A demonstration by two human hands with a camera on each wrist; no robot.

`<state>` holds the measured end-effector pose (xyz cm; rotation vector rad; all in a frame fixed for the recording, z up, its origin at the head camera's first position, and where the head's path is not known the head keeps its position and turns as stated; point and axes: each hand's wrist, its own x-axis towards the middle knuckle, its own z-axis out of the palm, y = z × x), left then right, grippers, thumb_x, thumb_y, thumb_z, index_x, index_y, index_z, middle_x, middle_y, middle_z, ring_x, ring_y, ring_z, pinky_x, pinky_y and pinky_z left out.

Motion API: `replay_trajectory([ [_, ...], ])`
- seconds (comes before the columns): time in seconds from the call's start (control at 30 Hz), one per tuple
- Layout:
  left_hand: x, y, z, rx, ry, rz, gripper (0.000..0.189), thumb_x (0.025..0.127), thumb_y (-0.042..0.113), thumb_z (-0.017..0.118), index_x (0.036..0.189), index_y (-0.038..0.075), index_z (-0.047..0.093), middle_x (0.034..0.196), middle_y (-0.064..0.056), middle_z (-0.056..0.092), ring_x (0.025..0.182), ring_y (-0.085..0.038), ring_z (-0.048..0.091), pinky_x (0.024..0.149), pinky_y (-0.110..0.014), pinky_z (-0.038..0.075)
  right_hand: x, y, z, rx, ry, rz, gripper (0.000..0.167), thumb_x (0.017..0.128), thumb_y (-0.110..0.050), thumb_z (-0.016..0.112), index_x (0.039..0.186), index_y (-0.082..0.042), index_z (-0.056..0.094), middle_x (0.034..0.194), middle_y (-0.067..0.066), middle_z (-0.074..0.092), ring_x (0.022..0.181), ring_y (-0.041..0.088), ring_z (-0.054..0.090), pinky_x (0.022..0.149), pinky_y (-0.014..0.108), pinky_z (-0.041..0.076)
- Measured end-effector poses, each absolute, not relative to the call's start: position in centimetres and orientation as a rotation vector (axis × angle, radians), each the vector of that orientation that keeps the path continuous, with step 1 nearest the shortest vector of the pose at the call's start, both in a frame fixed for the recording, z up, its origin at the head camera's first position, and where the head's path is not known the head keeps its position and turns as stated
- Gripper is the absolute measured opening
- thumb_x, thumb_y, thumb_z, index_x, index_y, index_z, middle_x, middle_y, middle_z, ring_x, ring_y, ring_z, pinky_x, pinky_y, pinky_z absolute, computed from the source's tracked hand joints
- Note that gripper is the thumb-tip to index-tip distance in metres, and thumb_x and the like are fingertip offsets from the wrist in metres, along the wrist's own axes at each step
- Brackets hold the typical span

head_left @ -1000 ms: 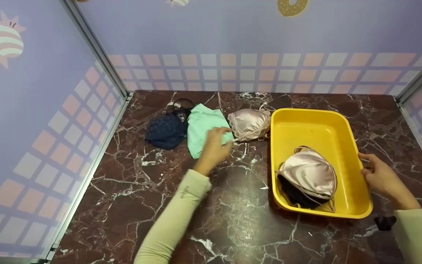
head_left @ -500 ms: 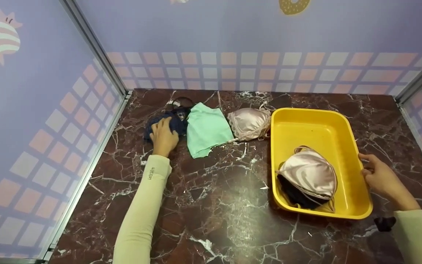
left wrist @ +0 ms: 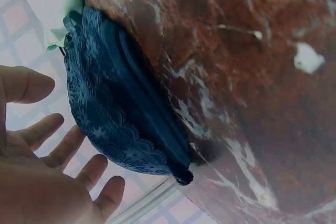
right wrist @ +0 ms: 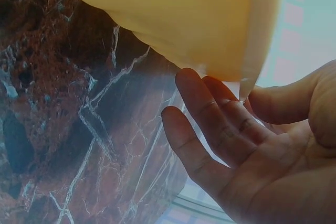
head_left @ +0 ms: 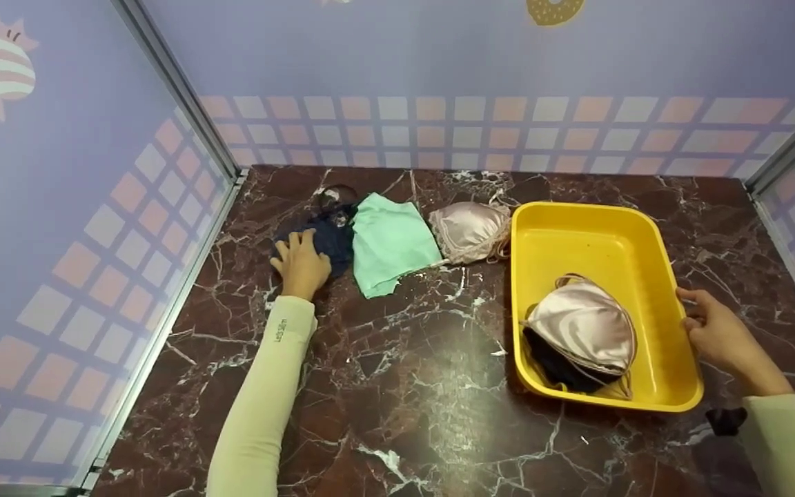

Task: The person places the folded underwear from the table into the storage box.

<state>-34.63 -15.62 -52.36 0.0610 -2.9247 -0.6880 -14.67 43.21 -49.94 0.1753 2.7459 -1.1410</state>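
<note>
At the left end of a row of garments lies a folded navy lace bra point(head_left: 332, 243). My left hand point(head_left: 301, 267) is over it with fingers spread; in the left wrist view the fingertips reach the lace of the bra point(left wrist: 113, 114). A yellow plastic basin point(head_left: 666, 345) stands on the right. My right hand point(head_left: 722, 336) pinches its right rim between thumb and fingers, and the right wrist view shows the thumb at the edge of the basin point(right wrist: 199, 30). Inside the basin, a pink satin bra point(head_left: 584, 324) lies over a black garment point(head_left: 563, 366).
Beside the navy bra lies a mint green garment point(head_left: 394, 241), then a pink lace-edged bra point(head_left: 470, 231) close to the basin's left wall. Patterned panels point(head_left: 397, 62) enclose the marble-look table point(head_left: 425, 386) at the back and both sides.
My left hand has moved left from over the mint garment to the navy bra, its fingers spreading more in the last half second. My right hand stays on the basin rim.
</note>
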Motion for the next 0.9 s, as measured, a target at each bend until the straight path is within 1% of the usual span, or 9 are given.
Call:
replay_trajectory([
  [0.17,-34.5,-16.2,-52.0,0.072,-2.881,-0.688,0.043,0.090,0.016,0.057,0.131,0.009,0.050,0.125,-0.017,0.052,0.114,-0.040,0.037,0.089,-0.057,0.024,-14.7,43.3,-50.0,0.185,2.746,-1.131,0.052,0.096,0.001,0.038,0.144,0.011,0.019,0.114,0.039,0.046,0.084,0.036,0.058,0.061,0.037,0.051],
  [0.27,-34.6,-17.2,-51.8,0.064,-2.840,-0.728,0.040,0.089,0.019,0.058,0.127,0.009,0.053,0.120,-0.018,0.054,0.110,-0.038,0.041,0.088,-0.056,0.027,-14.7,43.3,-50.0,0.195,2.746,-1.126,0.052,0.097,0.000,0.037,0.144,0.011,0.019,0.115,0.039,0.046,0.085,0.037,0.058,0.062,0.038,0.051],
  [0.33,-34.6,-18.1,-51.7,0.065,-2.850,-0.778,0.045,0.088,0.025,0.060,0.129,0.010,0.051,0.123,-0.020,0.049,0.114,-0.039,0.038,0.089,-0.056,0.028,-14.7,43.3,-50.0,0.193,2.743,-1.130,0.052,0.096,0.000,0.037,0.144,0.010,0.018,0.116,0.039,0.046,0.085,0.036,0.058,0.062,0.038,0.051],
  [0.4,-34.5,-19.2,-51.7,0.066,-2.905,-0.842,0.056,0.087,0.033,0.062,0.136,0.012,0.045,0.129,-0.023,0.040,0.122,-0.040,0.031,0.093,-0.059,0.026,-14.7,43.3,-50.0,0.186,2.742,-1.134,0.052,0.096,0.001,0.037,0.144,0.010,0.018,0.116,0.039,0.046,0.084,0.036,0.058,0.062,0.037,0.051],
  [0.53,-34.0,-21.3,-51.8,0.046,-3.076,-0.981,0.078,0.086,0.046,0.063,0.148,0.017,0.026,0.143,-0.026,0.024,0.132,-0.045,0.015,0.100,-0.066,0.016,-14.7,43.3,-50.0,0.170,2.750,-1.127,0.052,0.096,0.001,0.037,0.144,0.011,0.019,0.115,0.040,0.046,0.084,0.036,0.058,0.061,0.037,0.051],
  [0.6,-33.8,-21.9,-52.0,0.029,-3.143,-1.025,0.086,0.085,0.049,0.063,0.151,0.016,0.019,0.147,-0.028,0.019,0.133,-0.048,0.012,0.100,-0.068,0.011,-14.7,43.3,-50.0,0.175,2.756,-1.116,0.051,0.096,0.001,0.037,0.143,0.011,0.019,0.114,0.039,0.046,0.084,0.036,0.058,0.061,0.037,0.051],
  [0.7,-33.4,-22.3,-52.4,0.030,-3.194,-1.051,0.090,0.084,0.050,0.065,0.152,0.016,0.015,0.149,-0.029,0.017,0.133,-0.049,0.012,0.102,-0.067,0.008,-14.6,43.3,-49.9,0.172,2.750,-1.116,0.051,0.097,0.000,0.037,0.144,0.011,0.018,0.116,0.040,0.045,0.086,0.037,0.058,0.059,0.036,0.050],
  [0.77,-33.3,-22.3,-52.6,0.036,-3.198,-1.064,0.090,0.084,0.047,0.066,0.152,0.015,0.015,0.149,-0.029,0.017,0.133,-0.050,0.012,0.102,-0.067,0.007,-14.6,43.3,-50.0,0.166,2.750,-1.115,0.051,0.098,0.000,0.036,0.144,0.011,0.018,0.116,0.040,0.045,0.086,0.037,0.057,0.059,0.035,0.050],
  [0.9,-33.5,-22.1,-53.2,0.032,-3.173,-1.071,0.085,0.084,0.038,0.067,0.151,0.016,0.018,0.148,-0.028,0.021,0.132,-0.051,0.015,0.102,-0.068,0.009,-14.7,43.4,-50.0,0.176,2.741,-1.112,0.052,0.097,-0.001,0.036,0.145,0.010,0.018,0.117,0.039,0.045,0.087,0.037,0.058,0.060,0.034,0.049],
])
